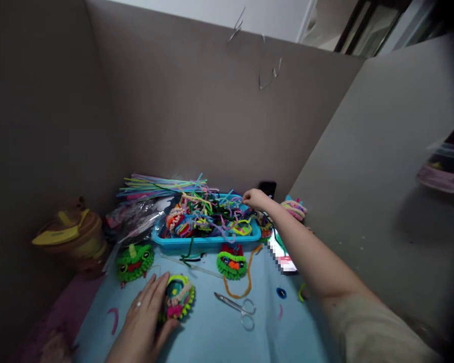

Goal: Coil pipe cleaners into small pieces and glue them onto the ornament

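My left hand [147,310], with a ring on one finger, curls around the left side of a round fuzzy pipe-cleaner face [181,297] in yellow-green, pink and beige. Fingers lie along its edge and the thumb is under it. Reaching over the back right of a blue tray [208,242], my right hand [255,198] has its fingers pinched together; what they hold, if anything, cannot be made out. Tangled pipe cleaners [212,206] fill the tray. Small scissors [236,306] lie to the right of the pipe-cleaner face.
Two green pipe-cleaner faces [135,262] [231,263] lie before the tray, near an orange pipe cleaner [245,292]. Straight pipe cleaners [155,186] and a plastic bag [142,217] are at back left, beside a brown pot [79,234]. A lit phone [283,257] lies under my right arm.
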Action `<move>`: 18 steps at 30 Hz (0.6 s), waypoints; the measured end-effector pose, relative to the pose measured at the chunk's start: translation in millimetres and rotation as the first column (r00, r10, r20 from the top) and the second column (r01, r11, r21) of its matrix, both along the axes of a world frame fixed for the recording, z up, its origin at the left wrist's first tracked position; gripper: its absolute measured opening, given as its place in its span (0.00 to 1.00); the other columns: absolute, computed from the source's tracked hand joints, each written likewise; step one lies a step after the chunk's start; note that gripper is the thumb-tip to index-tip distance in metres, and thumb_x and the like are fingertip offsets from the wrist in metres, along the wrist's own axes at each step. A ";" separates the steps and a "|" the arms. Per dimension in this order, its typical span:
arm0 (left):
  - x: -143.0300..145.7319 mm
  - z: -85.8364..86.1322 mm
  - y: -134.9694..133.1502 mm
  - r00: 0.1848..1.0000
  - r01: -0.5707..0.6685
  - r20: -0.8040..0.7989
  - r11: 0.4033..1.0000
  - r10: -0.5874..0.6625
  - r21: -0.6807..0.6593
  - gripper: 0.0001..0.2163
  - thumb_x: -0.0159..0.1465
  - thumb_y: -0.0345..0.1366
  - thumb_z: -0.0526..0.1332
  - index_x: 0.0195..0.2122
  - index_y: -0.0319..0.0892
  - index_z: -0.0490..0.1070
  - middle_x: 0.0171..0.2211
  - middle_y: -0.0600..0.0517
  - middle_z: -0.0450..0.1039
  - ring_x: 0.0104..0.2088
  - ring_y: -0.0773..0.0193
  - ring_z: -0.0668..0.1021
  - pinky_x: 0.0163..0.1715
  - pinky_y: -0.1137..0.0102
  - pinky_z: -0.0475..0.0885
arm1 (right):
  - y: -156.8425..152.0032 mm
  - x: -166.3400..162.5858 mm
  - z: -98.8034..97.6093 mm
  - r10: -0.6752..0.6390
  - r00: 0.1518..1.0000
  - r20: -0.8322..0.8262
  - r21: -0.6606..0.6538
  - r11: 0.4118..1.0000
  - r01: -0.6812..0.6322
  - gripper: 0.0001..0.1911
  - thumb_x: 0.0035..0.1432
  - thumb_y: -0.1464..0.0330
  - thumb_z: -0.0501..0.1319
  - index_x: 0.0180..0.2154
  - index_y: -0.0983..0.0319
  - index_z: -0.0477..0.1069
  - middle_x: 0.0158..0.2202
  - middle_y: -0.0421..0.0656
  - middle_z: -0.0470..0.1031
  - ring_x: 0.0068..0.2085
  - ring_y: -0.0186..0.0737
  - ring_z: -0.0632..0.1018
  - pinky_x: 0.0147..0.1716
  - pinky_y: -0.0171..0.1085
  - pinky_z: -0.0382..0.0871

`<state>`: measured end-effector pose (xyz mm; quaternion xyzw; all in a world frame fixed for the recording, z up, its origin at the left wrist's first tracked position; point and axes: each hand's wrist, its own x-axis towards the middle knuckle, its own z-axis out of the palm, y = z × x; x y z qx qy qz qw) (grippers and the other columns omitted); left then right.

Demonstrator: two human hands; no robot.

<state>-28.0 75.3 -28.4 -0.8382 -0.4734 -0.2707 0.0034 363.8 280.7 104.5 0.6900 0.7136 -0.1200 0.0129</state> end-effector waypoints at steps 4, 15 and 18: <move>-1.5 0.4 0.9 1.000 0.006 -0.013 1.000 -0.006 0.012 0.36 0.60 0.36 0.59 0.67 0.46 0.43 0.58 0.43 0.66 0.56 0.49 0.71 0.49 0.59 0.73 | 24.6 -16.5 -14.6 -0.018 0.999 -0.028 0.148 0.989 0.022 0.14 0.63 0.64 0.57 0.50 0.61 0.67 0.51 0.47 0.69 0.46 0.42 0.74 0.45 0.45 0.72; -1.8 2.5 -0.7 0.999 0.012 -0.035 1.000 -0.013 -0.021 0.37 0.61 0.34 0.58 0.67 0.46 0.37 0.60 0.41 0.64 0.58 0.48 0.69 0.51 0.58 0.72 | 47.2 -41.8 -32.5 0.072 0.997 -0.043 -0.026 0.997 -0.073 0.16 0.63 0.64 0.57 0.51 0.63 0.66 0.50 0.47 0.70 0.46 0.42 0.75 0.44 0.46 0.72; -1.5 3.9 -1.8 0.999 0.014 -0.029 0.999 -0.015 -0.040 0.37 0.61 0.35 0.58 0.67 0.47 0.37 0.60 0.42 0.63 0.58 0.48 0.69 0.50 0.56 0.72 | 42.3 -42.5 -31.3 0.066 0.998 -0.003 -0.016 0.998 -0.066 0.15 0.63 0.64 0.57 0.50 0.63 0.67 0.50 0.47 0.70 0.46 0.43 0.75 0.44 0.46 0.72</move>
